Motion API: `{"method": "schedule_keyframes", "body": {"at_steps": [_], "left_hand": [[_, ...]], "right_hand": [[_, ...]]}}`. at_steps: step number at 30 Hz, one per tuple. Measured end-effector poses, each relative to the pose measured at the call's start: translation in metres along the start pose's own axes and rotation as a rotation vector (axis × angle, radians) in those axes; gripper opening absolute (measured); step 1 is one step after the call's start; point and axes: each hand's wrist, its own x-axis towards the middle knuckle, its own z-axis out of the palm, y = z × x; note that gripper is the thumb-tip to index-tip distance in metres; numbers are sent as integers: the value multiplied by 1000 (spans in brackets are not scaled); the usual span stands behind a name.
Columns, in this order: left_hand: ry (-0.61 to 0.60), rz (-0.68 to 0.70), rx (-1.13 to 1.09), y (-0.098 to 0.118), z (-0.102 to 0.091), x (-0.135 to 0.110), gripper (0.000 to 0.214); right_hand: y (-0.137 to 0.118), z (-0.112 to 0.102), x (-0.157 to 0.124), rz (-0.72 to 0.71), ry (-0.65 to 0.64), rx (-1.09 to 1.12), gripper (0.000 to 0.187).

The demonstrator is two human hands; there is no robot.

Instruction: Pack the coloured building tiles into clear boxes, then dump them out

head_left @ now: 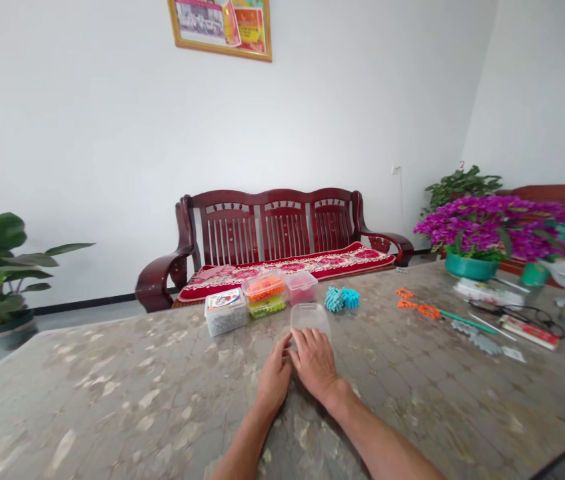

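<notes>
A clear plastic box (311, 313) rests on the table directly in front of me. My left hand (277, 369) is at its near left corner, fingers curled in. My right hand (314, 360) lies over the near side with its fingers bent onto the box. The two hands touch each other, and they hide the near part of the box. Just behind are a tub of grey pieces (226, 320), a box of orange pieces (265, 285) stacked on one of yellow-green pieces (267, 307), and a pink-filled box (302, 288). Blue interlocking pieces (341, 299) sit to the right.
On the table's right lie orange pieces (428, 311), grey gear-like pieces (485, 343), a green stick (467, 321), eyeglasses (537, 320) and a red-and-white box (531, 333). Purple flowers (492, 223) stand behind them. A wooden bench (282, 227) is beyond the patterned table (127, 393).
</notes>
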Motion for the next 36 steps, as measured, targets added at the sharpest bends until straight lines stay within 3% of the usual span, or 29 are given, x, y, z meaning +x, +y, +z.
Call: {"method": "schedule_keyframes", "body": {"at_steps": [5, 10, 16, 21, 26, 29, 33, 36], "left_hand": [[28, -69, -33, 1, 0, 6, 61], [24, -166, 112, 3, -2, 11, 49], [44, -201, 158, 4, 0, 16, 44], [69, -198, 104, 9, -1, 18, 44], [45, -206, 53, 19, -4, 17, 49], [53, -219, 37, 21, -4, 18, 50], [93, -210, 7, 18, -4, 20, 46], [94, -198, -31, 17, -5, 21, 44]], "right_hand": [[8, 10, -5, -33, 45, -3, 35], [15, 13, -8, -34, 67, 13, 23], [17, 18, -7, -44, 114, 13, 19], [14, 23, -6, -101, 199, -45, 6], [12, 24, -1, -120, 262, -62, 24], [11, 19, -3, -105, 234, -51, 24], [9, 8, -10, -94, 118, 25, 9], [8, 6, -13, -116, 87, 28, 15]]}}
